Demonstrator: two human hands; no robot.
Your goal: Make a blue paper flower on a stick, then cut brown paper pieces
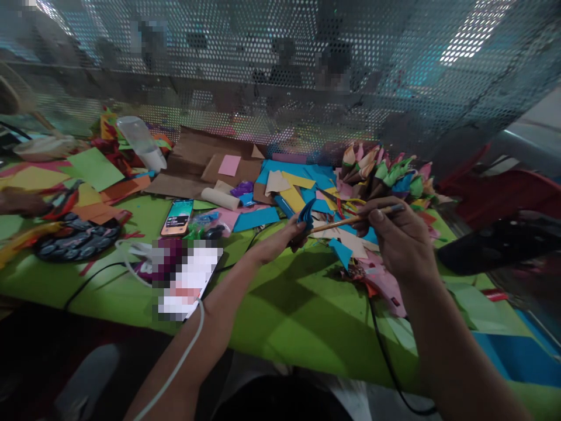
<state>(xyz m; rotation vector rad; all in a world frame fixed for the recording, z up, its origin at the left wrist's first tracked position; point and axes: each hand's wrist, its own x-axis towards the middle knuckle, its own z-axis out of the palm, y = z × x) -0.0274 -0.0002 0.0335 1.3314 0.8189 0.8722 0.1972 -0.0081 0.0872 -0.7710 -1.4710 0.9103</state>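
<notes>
Above the green table (280,304), a thin brown stick (335,224) spans the space between my two hands. My left hand (291,233) is closed around blue paper (307,214) at the stick's left end; the paper curls upward in several layers. Fingers of my right hand (390,231) pinch the stick near its other end, which looks bluish. A small blue paper piece (342,253) and a pink paper bundle (381,280) lie below my right hand.
Paper flowers (381,169) stand at the back right. Behind my left hand are brown paper (188,158), a paper roll (220,198) and a phone (177,218). A lit white screen (193,280) lies near my left forearm. Another person's hand (24,202) is at far left.
</notes>
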